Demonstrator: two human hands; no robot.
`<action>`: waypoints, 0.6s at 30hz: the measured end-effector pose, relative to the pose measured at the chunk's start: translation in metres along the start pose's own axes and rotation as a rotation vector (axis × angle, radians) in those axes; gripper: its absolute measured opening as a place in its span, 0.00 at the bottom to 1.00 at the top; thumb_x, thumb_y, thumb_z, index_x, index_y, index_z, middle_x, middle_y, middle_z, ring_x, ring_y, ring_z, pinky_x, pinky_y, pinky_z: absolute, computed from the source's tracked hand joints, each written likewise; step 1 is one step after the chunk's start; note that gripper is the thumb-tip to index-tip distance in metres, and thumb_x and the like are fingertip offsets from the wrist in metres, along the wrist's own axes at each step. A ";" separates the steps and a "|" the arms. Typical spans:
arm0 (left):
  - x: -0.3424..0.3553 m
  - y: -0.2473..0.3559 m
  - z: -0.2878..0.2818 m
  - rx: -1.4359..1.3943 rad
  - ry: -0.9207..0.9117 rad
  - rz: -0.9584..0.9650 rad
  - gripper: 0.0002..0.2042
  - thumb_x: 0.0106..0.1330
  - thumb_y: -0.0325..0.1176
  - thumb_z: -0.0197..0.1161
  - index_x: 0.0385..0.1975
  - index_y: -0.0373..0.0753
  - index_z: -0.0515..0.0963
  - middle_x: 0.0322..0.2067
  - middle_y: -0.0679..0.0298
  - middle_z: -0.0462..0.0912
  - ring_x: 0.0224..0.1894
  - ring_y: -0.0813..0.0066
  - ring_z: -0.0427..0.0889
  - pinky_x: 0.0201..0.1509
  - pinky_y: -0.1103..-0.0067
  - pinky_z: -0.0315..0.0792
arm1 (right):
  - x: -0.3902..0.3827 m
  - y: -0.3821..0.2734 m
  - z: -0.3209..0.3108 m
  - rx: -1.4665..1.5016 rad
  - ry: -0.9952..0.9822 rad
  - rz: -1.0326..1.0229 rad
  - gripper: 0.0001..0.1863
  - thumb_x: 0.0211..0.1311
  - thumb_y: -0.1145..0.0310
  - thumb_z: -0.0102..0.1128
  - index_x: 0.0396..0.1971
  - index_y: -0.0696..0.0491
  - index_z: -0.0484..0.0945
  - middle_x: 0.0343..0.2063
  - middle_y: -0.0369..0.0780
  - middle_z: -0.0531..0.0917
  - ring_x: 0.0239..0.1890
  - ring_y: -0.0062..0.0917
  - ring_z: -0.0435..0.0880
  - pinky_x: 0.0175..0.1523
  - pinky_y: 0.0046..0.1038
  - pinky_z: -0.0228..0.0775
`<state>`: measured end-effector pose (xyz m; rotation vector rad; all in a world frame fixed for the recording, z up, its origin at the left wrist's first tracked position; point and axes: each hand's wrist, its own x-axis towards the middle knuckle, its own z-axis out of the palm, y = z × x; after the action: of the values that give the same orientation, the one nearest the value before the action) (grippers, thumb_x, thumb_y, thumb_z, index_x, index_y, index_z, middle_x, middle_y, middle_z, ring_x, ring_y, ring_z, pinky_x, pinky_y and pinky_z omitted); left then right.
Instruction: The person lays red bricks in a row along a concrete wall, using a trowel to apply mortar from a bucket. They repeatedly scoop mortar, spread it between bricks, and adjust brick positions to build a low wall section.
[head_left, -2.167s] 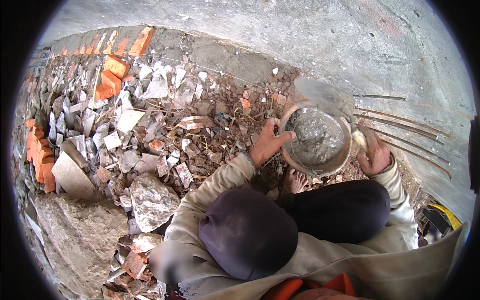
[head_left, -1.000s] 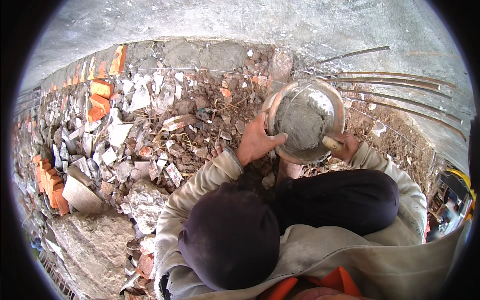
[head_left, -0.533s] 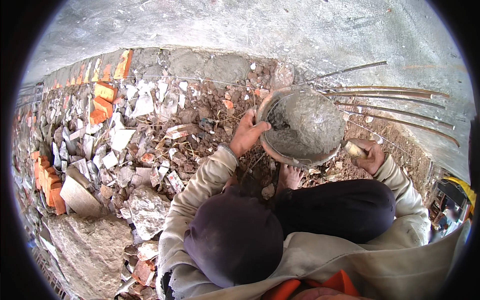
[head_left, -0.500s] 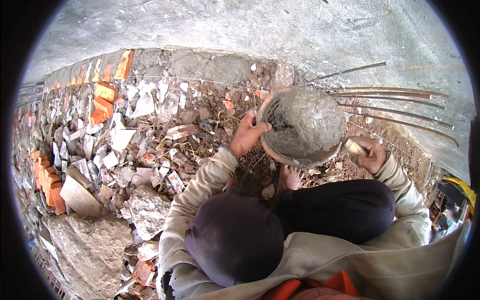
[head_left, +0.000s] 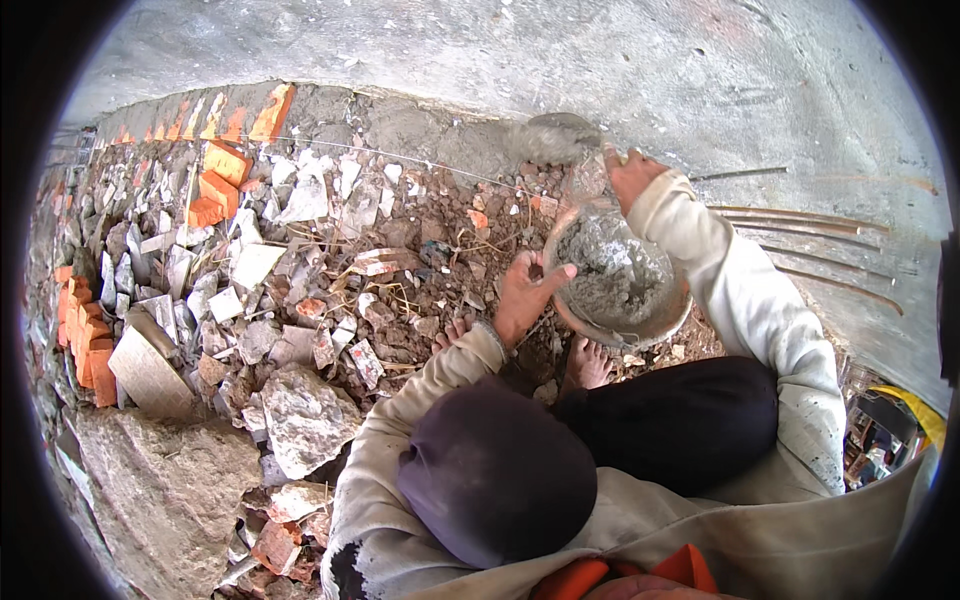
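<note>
Beside my left knee, my left hand (head_left: pixel 527 293) grips the near left rim of a round brownish basin (head_left: pixel 669 322), its thumb over the edge. Wet grey mortar (head_left: pixel 606 262) lies inside the basin. My right hand (head_left: pixel 632 178) reaches beyond the basin's far side, closed round a trowel (head_left: pixel 562 137). The trowel's blade is blurred by motion, over the grey mortar bed (head_left: pixel 430 135) at the foot of the wall. Its handle is mostly hidden in my fingers.
A taut string (head_left: pixel 410 158) runs along the bed, where a row of orange bricks (head_left: pixel 272 112) leans at the left. Steel rods (head_left: pixel 800 222) jut out at right. Rubble (head_left: pixel 260 265), loose bricks (head_left: pixel 222 185) and a large stone slab (head_left: pixel 160 500) cover the left ground. The concrete wall (head_left: pixel 400 45) stands ahead.
My right hand has swung from the basin's right side across to its far side, carrying the trowel over the mortar bed. My left hand still holds the rim; the view has shifted.
</note>
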<state>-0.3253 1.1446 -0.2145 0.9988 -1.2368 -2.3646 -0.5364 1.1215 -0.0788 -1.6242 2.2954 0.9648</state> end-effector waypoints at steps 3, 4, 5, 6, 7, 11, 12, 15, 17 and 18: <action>-0.003 0.003 0.000 0.003 -0.006 0.000 0.23 0.55 0.43 0.72 0.38 0.31 0.70 0.33 0.61 0.76 0.36 0.77 0.75 0.40 0.80 0.73 | -0.039 0.032 -0.002 0.172 0.293 -0.078 0.30 0.57 0.77 0.52 0.62 0.57 0.60 0.34 0.48 0.77 0.33 0.39 0.82 0.36 0.37 0.79; -0.002 0.009 0.001 -0.005 -0.017 0.012 0.24 0.54 0.43 0.72 0.39 0.30 0.70 0.34 0.60 0.76 0.37 0.76 0.76 0.40 0.80 0.73 | -0.056 0.037 -0.019 0.275 0.347 -0.110 0.30 0.56 0.77 0.52 0.62 0.57 0.61 0.32 0.47 0.76 0.29 0.39 0.81 0.34 0.37 0.78; -0.009 0.012 0.002 -0.025 0.050 0.099 0.27 0.53 0.45 0.72 0.39 0.28 0.69 0.36 0.57 0.75 0.36 0.71 0.76 0.39 0.77 0.73 | -0.077 0.041 -0.044 0.392 0.405 -0.146 0.30 0.55 0.77 0.51 0.61 0.57 0.62 0.30 0.47 0.75 0.26 0.38 0.79 0.32 0.36 0.76; -0.011 0.013 0.001 0.203 0.130 0.236 0.27 0.53 0.46 0.72 0.39 0.28 0.69 0.36 0.56 0.75 0.35 0.70 0.76 0.38 0.77 0.72 | -0.091 0.048 -0.061 0.469 0.367 -0.148 0.31 0.51 0.77 0.53 0.60 0.56 0.64 0.34 0.49 0.77 0.30 0.43 0.80 0.37 0.37 0.75; -0.010 0.015 0.000 0.432 0.206 0.379 0.28 0.53 0.46 0.71 0.39 0.28 0.69 0.37 0.55 0.75 0.35 0.68 0.76 0.37 0.76 0.72 | -0.105 0.055 -0.074 0.568 0.430 -0.194 0.32 0.48 0.77 0.54 0.59 0.56 0.65 0.35 0.50 0.77 0.33 0.45 0.81 0.39 0.37 0.74; -0.011 0.042 0.006 0.619 0.148 0.321 0.19 0.59 0.42 0.67 0.35 0.30 0.73 0.29 0.61 0.77 0.28 0.73 0.74 0.32 0.78 0.70 | -0.145 0.081 -0.069 0.853 0.324 -0.119 0.30 0.41 0.75 0.59 0.52 0.56 0.70 0.34 0.49 0.79 0.36 0.43 0.81 0.43 0.35 0.72; -0.011 0.048 0.010 0.548 0.083 0.182 0.16 0.61 0.39 0.65 0.34 0.31 0.73 0.28 0.64 0.78 0.28 0.78 0.74 0.31 0.80 0.69 | -0.149 0.088 -0.063 0.926 0.196 -0.056 0.26 0.40 0.76 0.61 0.47 0.57 0.73 0.30 0.47 0.79 0.32 0.40 0.80 0.40 0.33 0.71; 0.004 0.028 0.019 0.277 0.017 0.192 0.10 0.65 0.36 0.60 0.34 0.34 0.75 0.24 0.68 0.79 0.23 0.86 0.71 0.26 0.86 0.66 | -0.149 0.110 0.012 1.187 0.091 -0.188 0.19 0.41 0.75 0.63 0.39 0.57 0.75 0.27 0.43 0.78 0.30 0.31 0.79 0.38 0.30 0.69; -0.001 0.040 0.019 0.141 -0.043 0.076 0.07 0.66 0.34 0.59 0.34 0.37 0.75 0.26 0.68 0.81 0.22 0.90 0.69 0.25 0.89 0.64 | -0.153 0.108 0.054 1.280 0.009 -0.229 0.14 0.42 0.73 0.65 0.33 0.57 0.76 0.24 0.40 0.78 0.28 0.22 0.76 0.35 0.27 0.69; -0.003 0.041 0.014 0.165 -0.034 0.068 0.07 0.66 0.34 0.59 0.34 0.37 0.75 0.27 0.68 0.81 0.22 0.90 0.69 0.25 0.89 0.64 | -0.158 0.100 0.059 1.296 0.076 -0.260 0.14 0.43 0.72 0.65 0.32 0.57 0.76 0.24 0.40 0.79 0.28 0.23 0.76 0.35 0.27 0.69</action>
<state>-0.3355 1.1305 -0.1745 0.9526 -1.4747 -2.2664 -0.5765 1.3005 -0.0081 -1.2188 1.8635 -0.5980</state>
